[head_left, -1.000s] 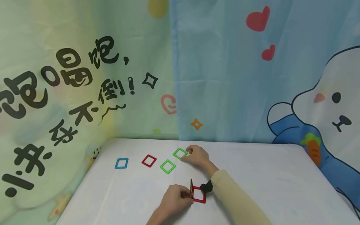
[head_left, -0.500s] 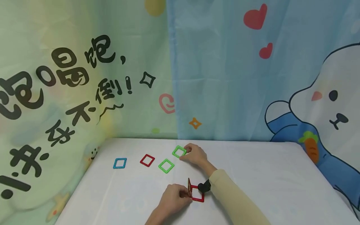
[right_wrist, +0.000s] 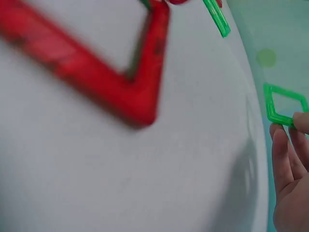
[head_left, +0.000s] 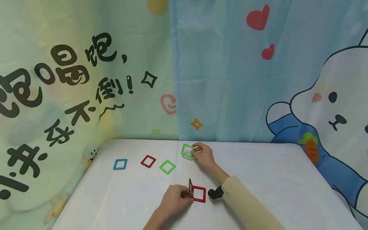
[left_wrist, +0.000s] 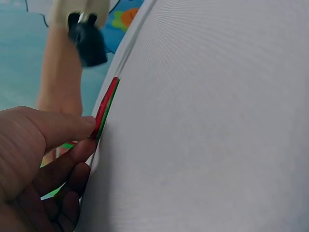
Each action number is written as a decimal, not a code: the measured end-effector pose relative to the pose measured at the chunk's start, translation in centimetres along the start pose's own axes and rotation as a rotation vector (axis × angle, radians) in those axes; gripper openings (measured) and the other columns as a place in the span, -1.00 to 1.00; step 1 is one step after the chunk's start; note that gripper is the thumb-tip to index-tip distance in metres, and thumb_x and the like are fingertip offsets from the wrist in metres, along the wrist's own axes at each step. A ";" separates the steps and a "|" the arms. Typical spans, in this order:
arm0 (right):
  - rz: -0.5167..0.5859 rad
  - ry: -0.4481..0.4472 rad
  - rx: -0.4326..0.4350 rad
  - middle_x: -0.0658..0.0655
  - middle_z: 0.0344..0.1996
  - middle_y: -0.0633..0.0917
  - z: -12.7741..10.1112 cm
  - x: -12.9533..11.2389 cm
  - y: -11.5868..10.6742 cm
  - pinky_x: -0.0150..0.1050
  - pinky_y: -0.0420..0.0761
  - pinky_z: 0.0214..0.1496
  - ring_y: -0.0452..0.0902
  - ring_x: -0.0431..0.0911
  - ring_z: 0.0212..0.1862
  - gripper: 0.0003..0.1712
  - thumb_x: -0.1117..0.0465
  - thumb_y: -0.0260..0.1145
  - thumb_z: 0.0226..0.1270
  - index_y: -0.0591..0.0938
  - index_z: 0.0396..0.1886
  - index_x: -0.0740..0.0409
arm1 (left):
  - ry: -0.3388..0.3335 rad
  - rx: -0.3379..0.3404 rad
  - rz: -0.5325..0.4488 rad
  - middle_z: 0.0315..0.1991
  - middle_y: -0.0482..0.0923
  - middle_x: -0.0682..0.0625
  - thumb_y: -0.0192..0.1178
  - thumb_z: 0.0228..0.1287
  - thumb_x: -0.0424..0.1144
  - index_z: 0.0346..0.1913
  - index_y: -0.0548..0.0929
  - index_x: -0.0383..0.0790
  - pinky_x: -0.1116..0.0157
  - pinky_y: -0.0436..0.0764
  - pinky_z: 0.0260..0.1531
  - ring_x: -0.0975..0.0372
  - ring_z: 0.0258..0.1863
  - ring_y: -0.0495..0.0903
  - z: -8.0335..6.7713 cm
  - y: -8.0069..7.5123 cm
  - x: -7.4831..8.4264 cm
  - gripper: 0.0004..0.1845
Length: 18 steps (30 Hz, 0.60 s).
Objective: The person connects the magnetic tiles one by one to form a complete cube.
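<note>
Tipped up since the earlier frame, the far green square (head_left: 182, 149) is pinched in the fingers of the right hand (head_left: 203, 155), at twelve o'clock from the flat red square (head_left: 205, 195) on the worktop (head_left: 258, 179). Fingers of the left hand (head_left: 175, 199) pinch an upright square (head_left: 190, 187) at the red one's nine o'clock edge.

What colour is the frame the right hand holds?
Green; the frame in the right hand shows best in the right wrist view.
</note>
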State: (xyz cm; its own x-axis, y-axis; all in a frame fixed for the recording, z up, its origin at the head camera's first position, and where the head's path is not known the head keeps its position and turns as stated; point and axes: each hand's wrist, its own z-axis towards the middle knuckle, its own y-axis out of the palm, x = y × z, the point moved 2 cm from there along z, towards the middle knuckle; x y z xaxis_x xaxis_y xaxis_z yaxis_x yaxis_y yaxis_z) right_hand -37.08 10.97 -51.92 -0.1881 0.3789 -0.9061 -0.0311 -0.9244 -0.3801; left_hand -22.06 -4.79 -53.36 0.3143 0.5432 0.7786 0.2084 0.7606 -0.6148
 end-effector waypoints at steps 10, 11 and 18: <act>-0.043 -0.140 0.025 0.08 -0.33 0.69 -4.3 -2.5 -2.5 -0.29 0.59 -0.41 0.64 -0.07 -0.33 -0.73 0.33 0.41 0.22 0.70 -0.06 0.14 | -0.038 -0.014 0.000 -0.57 0.54 0.28 0.41 0.07 -0.33 -0.42 0.74 -0.09 0.39 0.48 -0.47 0.43 -0.55 0.48 0.0 -0.2 0.1 -0.94; -0.050 -0.154 0.031 0.08 -0.34 0.69 -4.7 -2.7 -2.8 -0.29 0.59 -0.41 0.64 -0.07 -0.33 -0.73 0.34 0.41 0.22 0.71 -0.07 0.13 | -0.039 -0.015 -0.003 -0.57 0.55 0.28 0.40 0.07 -0.33 -0.42 0.74 -0.10 0.39 0.49 -0.47 0.42 -0.54 0.48 0.1 -0.2 0.1 -0.94; -0.175 -0.305 0.051 0.07 -0.35 0.73 -7.4 -3.7 -4.7 -0.28 0.62 -0.32 0.66 -0.12 -0.37 -0.76 0.40 0.43 0.16 0.72 -0.14 0.17 | -0.029 -0.011 -0.003 -0.56 0.56 0.27 0.40 0.07 -0.34 -0.42 0.73 -0.12 0.38 0.50 -0.45 0.43 -0.53 0.49 0.0 0.0 0.2 -0.95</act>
State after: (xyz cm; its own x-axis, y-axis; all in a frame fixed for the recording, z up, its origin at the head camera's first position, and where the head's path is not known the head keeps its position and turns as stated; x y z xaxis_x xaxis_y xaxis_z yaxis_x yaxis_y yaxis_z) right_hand -28.96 14.21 -48.22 -0.4600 0.5081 -0.7282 -0.1364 -0.8508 -0.5074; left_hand -21.97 -4.63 -53.20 0.2872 0.5512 0.7834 0.2195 0.7582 -0.6140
